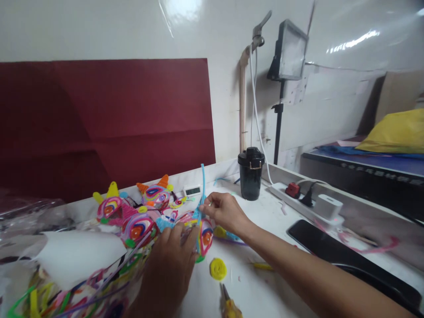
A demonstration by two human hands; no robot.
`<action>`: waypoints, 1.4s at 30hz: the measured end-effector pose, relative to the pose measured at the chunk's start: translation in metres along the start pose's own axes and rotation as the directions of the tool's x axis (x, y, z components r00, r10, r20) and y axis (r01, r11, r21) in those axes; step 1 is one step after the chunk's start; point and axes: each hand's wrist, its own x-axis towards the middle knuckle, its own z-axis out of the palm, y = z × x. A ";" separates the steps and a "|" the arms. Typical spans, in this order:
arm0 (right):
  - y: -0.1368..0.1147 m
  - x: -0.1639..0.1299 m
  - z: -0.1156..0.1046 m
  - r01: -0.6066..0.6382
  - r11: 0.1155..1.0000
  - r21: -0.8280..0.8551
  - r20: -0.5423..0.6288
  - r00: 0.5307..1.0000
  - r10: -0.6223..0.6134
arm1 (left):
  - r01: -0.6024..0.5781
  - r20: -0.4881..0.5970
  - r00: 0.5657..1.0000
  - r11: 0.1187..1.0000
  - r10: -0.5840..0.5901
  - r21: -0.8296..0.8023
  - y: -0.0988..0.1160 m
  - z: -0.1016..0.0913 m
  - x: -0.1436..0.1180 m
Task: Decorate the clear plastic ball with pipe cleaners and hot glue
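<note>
In the head view, a colourful pipe-cleaner craft piece with an orange-centred eye is on the white table. My left hand closes over its near left side and partly hides it. Between the thumb and fingertips of my right hand is a light blue pipe cleaner, its free end pointing upward above the piece. A yellow coiled disc lies just in front, with yellow-handled scissors nearer me, partly cut off by the frame edge.
Similar craft pieces stand at the left, behind loose pipe cleaners and a white sheet. A black-lidded cup, a small digital display and a power strip stand farther back. A black phone lies at the right.
</note>
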 end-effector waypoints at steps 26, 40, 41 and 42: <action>0.002 -0.002 0.001 0.072 0.996 -0.046 0.030 0.997 -0.070 | -0.015 -0.031 0.999 1.000 0.015 -0.021 -0.004 0.003 -0.001; 0.000 -0.025 -0.024 0.157 0.961 -0.228 0.093 0.986 -0.139 | 0.003 0.022 1.000 0.998 -0.002 -0.056 0.000 -0.003 0.001; 0.001 -0.036 -0.031 0.188 0.945 -0.269 0.135 0.979 -0.156 | 0.009 0.019 1.000 0.999 -0.008 -0.054 0.000 -0.003 0.001; 0.002 -0.048 -0.039 0.218 0.925 -0.311 0.197 0.967 -0.162 | 0.012 0.018 1.000 0.999 -0.011 -0.051 0.000 -0.003 0.001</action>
